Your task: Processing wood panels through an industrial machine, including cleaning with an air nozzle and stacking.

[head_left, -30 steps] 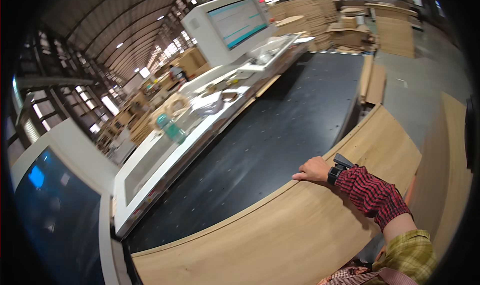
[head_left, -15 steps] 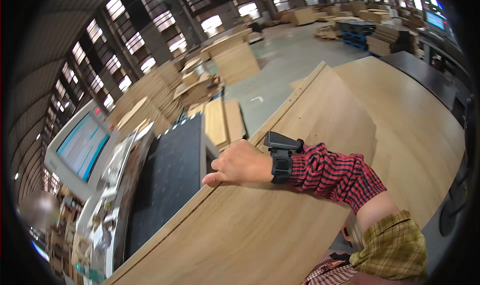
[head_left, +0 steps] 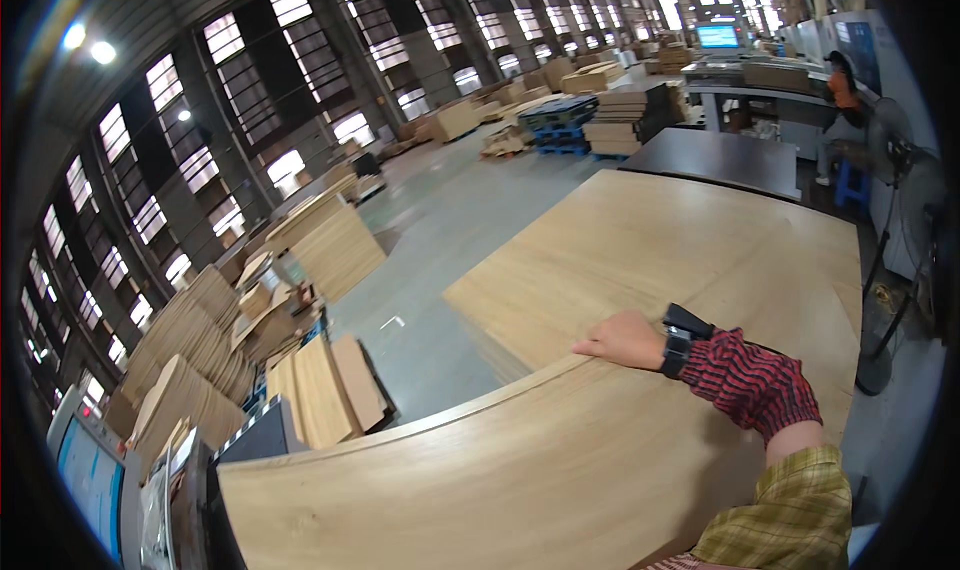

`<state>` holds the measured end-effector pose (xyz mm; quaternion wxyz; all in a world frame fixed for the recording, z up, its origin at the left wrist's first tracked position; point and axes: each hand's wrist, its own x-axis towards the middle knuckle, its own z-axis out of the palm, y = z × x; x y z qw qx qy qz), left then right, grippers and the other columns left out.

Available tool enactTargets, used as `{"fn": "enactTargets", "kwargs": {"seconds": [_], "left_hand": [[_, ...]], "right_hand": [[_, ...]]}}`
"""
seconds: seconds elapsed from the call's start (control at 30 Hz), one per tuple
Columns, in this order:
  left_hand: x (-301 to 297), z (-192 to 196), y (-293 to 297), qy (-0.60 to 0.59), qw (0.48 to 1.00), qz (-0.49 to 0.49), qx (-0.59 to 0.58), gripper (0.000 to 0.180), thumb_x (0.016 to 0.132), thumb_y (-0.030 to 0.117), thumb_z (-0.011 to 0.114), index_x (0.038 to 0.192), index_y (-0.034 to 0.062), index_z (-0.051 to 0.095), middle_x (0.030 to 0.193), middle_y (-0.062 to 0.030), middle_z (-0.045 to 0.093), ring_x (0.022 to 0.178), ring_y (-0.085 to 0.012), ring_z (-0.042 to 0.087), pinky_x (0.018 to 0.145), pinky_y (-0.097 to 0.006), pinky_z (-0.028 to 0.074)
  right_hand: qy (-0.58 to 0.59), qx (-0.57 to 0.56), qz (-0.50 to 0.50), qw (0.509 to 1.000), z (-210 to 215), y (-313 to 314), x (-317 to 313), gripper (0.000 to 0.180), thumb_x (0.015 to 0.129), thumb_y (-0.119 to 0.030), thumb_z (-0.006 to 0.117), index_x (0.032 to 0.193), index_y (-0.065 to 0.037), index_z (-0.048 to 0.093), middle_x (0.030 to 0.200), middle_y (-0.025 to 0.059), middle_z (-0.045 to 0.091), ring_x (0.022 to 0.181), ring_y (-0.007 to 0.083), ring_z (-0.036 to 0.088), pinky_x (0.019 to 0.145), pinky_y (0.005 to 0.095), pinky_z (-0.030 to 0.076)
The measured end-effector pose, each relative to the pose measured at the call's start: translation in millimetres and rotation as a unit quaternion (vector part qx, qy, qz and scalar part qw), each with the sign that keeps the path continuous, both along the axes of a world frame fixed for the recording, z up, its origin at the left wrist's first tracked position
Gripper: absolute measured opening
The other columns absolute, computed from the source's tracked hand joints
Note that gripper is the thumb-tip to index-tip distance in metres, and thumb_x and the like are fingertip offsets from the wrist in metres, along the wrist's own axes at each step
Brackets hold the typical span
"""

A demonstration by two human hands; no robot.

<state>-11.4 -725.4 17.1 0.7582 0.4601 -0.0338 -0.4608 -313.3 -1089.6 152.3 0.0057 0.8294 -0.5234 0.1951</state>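
A long light-wood panel (head_left: 480, 470) with a groove along its far edge stretches across the lower middle of the head view. My right hand (head_left: 625, 341) reaches in from the lower right and grips that far edge, its fingers bent over it and partly hidden. The wrist carries a black strapped device (head_left: 681, 342), above a red and black striped sleeve cover (head_left: 750, 378). Beyond and partly under the held panel, more wide wood panels (head_left: 660, 240) lie in a stack. My left hand is outside the picture.
A dark board (head_left: 715, 160) lies past the stack. At the right stands a floor fan (head_left: 893, 160); farther back a person (head_left: 843, 95) is by a machine. A machine monitor (head_left: 90, 480) is at lower left, with piled wood sheets (head_left: 330, 255) along the left.
The view has turned right. My right hand has carried the panel away from the dark machine bed at the left and over toward the panel stack, still gripping its edge.
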Motion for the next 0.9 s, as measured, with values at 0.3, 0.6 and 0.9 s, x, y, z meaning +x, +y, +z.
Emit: {"fn": "enactTargets", "kwargs": {"seconds": [0.3,0.6,0.9], "left_hand": [[17,-49,-234,0.139,0.953,-0.266,0.046,0.044,0.088,0.029,0.047,0.123,0.0029,0.040,0.122,-0.0116,0.048,0.109,-0.0246,0.046,0.092,-0.038,0.039],[-13,-71,-398,0.227,0.854,-0.465,0.048,0.035,0.086,0.024,0.051,0.114,0.0028,0.046,0.099,-0.0094,0.059,0.087,-0.0182,0.056,0.073,-0.030,0.048],[-36,-117,-510,0.096,0.689,-0.701,0.161,0.049,0.089,0.034,0.044,0.125,0.0024,0.038,0.121,-0.0097,0.046,0.100,-0.0247,0.052,0.091,-0.039,0.041]], "right_hand": [[0.016,0.016,-0.284,0.959,-105,-38,-151,0.049,0.085,-0.045,0.038,0.064,-0.008,0.063,0.062,0.0175,0.057,0.060,0.0364,0.055,0.055,0.0450,0.041],[0.010,0.011,-0.475,0.880,-204,-20,-220,0.049,0.085,-0.036,0.040,0.063,0.003,0.060,0.062,0.0235,0.055,0.059,0.0399,0.054,0.060,0.0473,0.041],[0.064,0.051,-0.585,0.807,-219,-40,-257,0.043,0.085,-0.033,0.042,0.072,0.004,0.061,0.070,0.0252,0.056,0.069,0.0385,0.056,0.065,0.0464,0.042]]}}
